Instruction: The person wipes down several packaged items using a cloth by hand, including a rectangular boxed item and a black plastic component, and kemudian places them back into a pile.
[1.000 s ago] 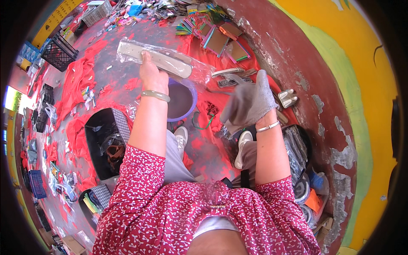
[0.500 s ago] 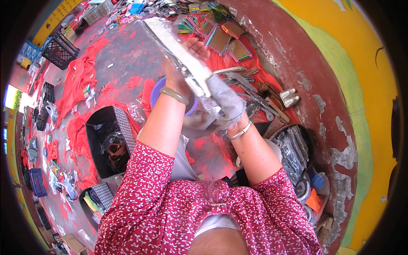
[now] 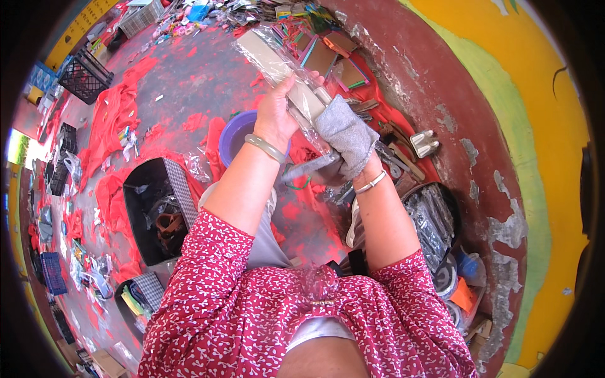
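A long, flat beige bar in clear plastic wrap (image 3: 268, 58) is held slantwise above the floor, its far end toward the upper left. My left hand (image 3: 277, 114) is closed around its middle, thumb across the top and fingers beneath. A grey cloth (image 3: 348, 133) covers most of my right hand (image 3: 368, 171) and lies against the near end of the wrapped bar. The right fingers are hidden under the cloth, whose loose tail hangs toward the left. Below my left wrist stands a purple basin (image 3: 234, 135), partly covered by the arm.
Hand tools with wooden handles (image 3: 406, 160) lie on red sheeting at the right, beside a white object (image 3: 425, 143). Dark bins (image 3: 142, 214) stand at the left, and a container of plastic-wrapped items (image 3: 432, 217) at my right. Colour-framed boards (image 3: 321, 58) lie ahead near the red wall.
The wrapped bar has turned, its beige face now showing instead of a bright silvery one. My left hand has gone from open fingers behind it to a grip around it.
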`<state>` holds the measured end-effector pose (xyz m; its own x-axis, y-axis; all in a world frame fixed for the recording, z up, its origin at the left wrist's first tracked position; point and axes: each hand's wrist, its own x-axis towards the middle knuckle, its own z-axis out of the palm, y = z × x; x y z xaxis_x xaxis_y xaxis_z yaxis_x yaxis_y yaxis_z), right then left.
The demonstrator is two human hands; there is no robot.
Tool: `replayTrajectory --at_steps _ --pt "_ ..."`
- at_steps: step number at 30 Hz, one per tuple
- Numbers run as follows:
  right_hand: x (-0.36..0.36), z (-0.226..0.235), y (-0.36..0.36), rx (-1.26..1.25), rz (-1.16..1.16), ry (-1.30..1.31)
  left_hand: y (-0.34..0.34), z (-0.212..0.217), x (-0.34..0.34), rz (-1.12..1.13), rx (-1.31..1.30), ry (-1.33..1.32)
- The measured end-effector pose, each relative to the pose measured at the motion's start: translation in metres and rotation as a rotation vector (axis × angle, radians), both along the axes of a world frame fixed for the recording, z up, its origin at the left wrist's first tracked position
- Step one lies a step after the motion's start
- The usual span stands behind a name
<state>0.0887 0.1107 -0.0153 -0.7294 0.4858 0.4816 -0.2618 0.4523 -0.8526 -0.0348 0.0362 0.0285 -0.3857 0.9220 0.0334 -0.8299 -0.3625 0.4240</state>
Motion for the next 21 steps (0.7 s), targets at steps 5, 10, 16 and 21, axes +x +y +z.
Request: replayTrajectory --at_steps 5,10,16,21 --pt "0.001 0.027 -0.026 -0.445 0.099 0.064 -0.003 0.002 -0.009 0.097 -0.05 0.023" --pt "0.026 0.038 -0.027 -0.461 0.087 -0.127 -0.008 0.005 -0.018 0.192 -0.074 0.044" --pt "0.054 0.054 -0.011 0.255 -0.069 -0.757 -0.019 0.014 -0.056 0.428 -0.05 0.027" --pt "0.059 0.049 0.005 2.043 -0.463 -1.088 -0.017 0.012 -0.042 0.337 0.002 0.05"
